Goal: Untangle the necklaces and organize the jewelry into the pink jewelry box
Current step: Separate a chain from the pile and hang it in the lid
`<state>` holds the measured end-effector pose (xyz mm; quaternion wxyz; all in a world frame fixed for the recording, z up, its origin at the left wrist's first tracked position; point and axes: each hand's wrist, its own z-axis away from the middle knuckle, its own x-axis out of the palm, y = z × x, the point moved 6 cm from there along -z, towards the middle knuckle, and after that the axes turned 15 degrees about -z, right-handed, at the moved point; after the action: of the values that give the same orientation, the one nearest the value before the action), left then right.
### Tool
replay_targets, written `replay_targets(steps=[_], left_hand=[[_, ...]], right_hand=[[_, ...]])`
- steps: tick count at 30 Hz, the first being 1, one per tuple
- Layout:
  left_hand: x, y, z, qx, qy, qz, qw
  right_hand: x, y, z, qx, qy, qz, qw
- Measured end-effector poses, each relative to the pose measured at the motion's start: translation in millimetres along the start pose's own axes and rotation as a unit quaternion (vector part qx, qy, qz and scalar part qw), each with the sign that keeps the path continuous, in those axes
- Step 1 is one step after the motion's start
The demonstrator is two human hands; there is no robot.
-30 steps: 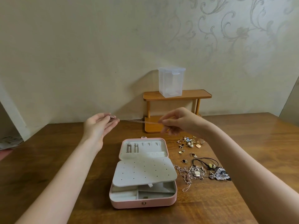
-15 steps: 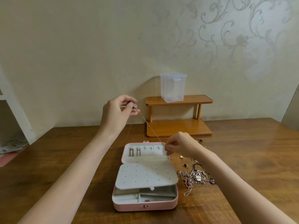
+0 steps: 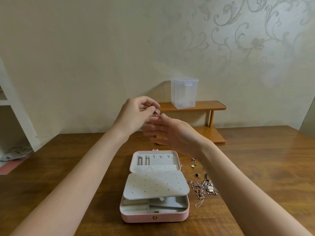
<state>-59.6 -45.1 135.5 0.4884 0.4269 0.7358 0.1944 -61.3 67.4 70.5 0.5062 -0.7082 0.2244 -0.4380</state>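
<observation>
my left hand [image 3: 136,114] pinches the necklace's pendant [image 3: 157,111], raised so the chain hangs free | my right hand [image 3: 170,132] blurred, fingers straight, empty | pink jewelry box [image 3: 154,217] open on bench below, tangled pile [image 3: 204,188] beside it

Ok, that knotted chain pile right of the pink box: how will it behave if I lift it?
The tangled chains look thin and limp, so they would likely sag and come up as one clump. A loose strand trails toward the table edge and may snag. Probably light.

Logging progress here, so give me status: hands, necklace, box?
Left hand pinches a small pinkish pendant. Right hand open, blurred, beside it. Pink jewelry box lies open below; tangled chains on table.
</observation>
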Motion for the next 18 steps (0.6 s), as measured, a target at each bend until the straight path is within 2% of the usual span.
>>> replay_targets(steps=[2,5,9,11,13,15,18], left_hand=[[-2.4,-4.2,-2.0,-0.012,0.01,0.035,0.999],[-6.9,-22.1,-2.9,-0.052,0.037,0.093,0.994],[-0.8,-64.2,3.6,-0.142,0.043,0.152,0.977],[8.8,-82.5,9.5,-0.173,0.019,0.143,0.974],[18.9,-96.1,16.2,-0.192,-0.007,0.128,0.973],[27.4,-106.7,21.8,-0.196,-0.03,0.114,0.973],[29.4,-118.1,25.1,-0.209,-0.034,0.133,0.968]], right_hand=[[3.6,4.1,-0.2,0.01,-0.014,-0.009,1.0],[-19.6,4.2,0.5,-0.004,0.047,-0.018,0.999],[-41.4,-1.0,6.1,-0.011,0.162,0.156,0.974],[-44.5,-11.1,2.1,-0.043,0.222,0.263,0.938],[-45.2,-23.8,-8.1,-0.09,0.245,0.402,0.878],[-42.8,-33.6,-18.3,-0.125,0.239,0.513,0.815],[-36.2,-47.9,-29.7,-0.141,0.207,0.575,0.779]])
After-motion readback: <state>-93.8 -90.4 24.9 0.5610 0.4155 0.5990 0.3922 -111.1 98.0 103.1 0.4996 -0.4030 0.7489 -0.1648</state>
